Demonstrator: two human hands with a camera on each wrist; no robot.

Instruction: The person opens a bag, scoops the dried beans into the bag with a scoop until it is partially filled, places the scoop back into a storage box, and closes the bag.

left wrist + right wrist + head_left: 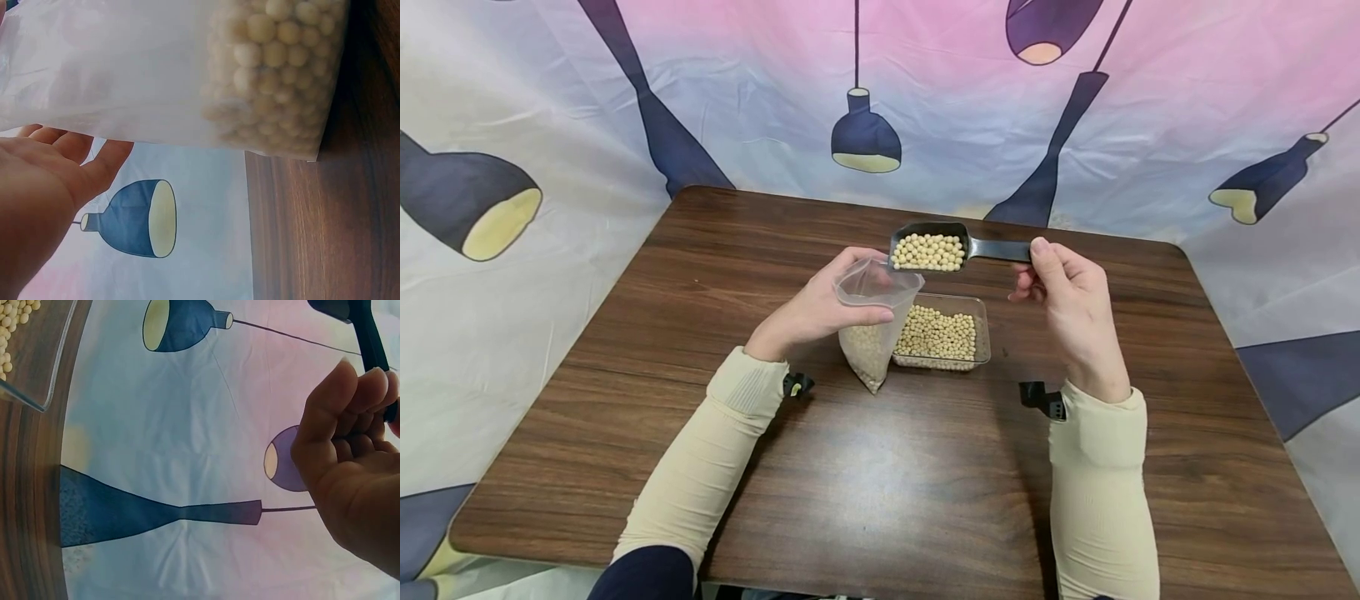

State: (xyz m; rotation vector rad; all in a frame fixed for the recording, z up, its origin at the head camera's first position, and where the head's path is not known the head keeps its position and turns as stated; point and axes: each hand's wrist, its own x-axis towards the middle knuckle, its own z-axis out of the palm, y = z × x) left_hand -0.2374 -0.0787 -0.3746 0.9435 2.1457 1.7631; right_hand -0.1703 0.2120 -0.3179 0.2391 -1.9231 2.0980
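Observation:
My left hand point(831, 304) grips a clear plastic bag point(891, 329) near its top, fingers and thumb around the open mouth. Pale round soybeans point(281, 75) fill the lower part of the bag in the left wrist view. With thumb and fingers my right hand point(1075, 296) pinches the handle of a black scoop point(1000, 249). The scoop is heaped with soybeans point(928, 252), and its front edge is right at the bag's rim. In the right wrist view the curled fingers point(359, 394) hold the handle, while most of the scoop is out of frame.
A clear plastic tray point(984, 333) of soybeans stands on the brown wooden table point(880, 483), behind and to the right of the bag. Fabric printed with lamps point(865, 137) hangs around the table's back and sides. Black straps point(1033, 396) show at both wrists.

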